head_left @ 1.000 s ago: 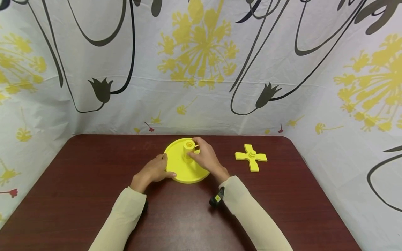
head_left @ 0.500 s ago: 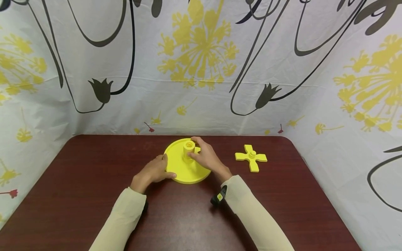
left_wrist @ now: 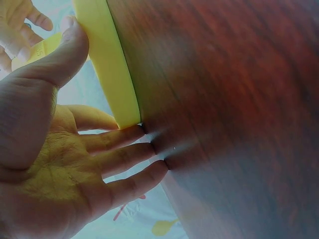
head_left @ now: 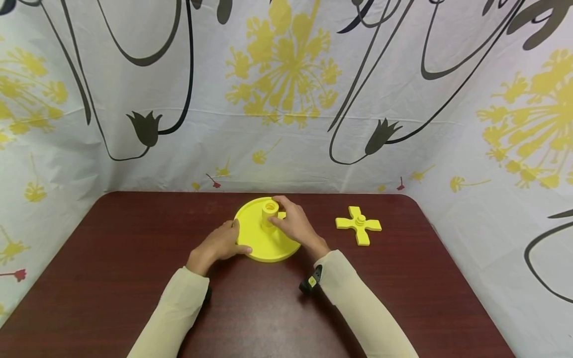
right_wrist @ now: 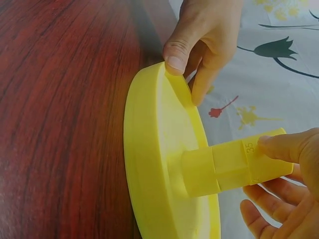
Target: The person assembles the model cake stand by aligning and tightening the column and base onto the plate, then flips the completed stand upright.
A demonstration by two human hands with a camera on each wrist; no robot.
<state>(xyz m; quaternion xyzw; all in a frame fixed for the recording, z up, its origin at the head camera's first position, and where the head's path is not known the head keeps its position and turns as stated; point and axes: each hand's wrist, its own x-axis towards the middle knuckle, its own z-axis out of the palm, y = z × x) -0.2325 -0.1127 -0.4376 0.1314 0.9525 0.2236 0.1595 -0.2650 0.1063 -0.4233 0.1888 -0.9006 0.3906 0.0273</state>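
A round yellow base point(head_left: 264, 246) with a raised rim lies on the table, and a yellow post point(head_left: 269, 211) stands upright near its middle. The top of the post has a round opening. My left hand point(head_left: 219, 242) holds the base's left rim, thumb on the near side, with other fingertips touching the tabletop in the left wrist view. My right hand point(head_left: 293, 222) grips the upper part of the post point(right_wrist: 227, 167) between thumb and fingers. The right wrist view shows the number 35 on the post. Part of the base's right side is hidden behind my right hand.
A yellow cross-shaped piece point(head_left: 360, 226) with a short knob at its centre lies to the right of my right hand. The dark red-brown table point(head_left: 259, 308) ends at a patterned cloth point(head_left: 286, 149) behind it.
My right wrist has shifted very slightly to the right while its fingers stay on the post. The left hand, the base and the cross-shaped piece look unmoved.
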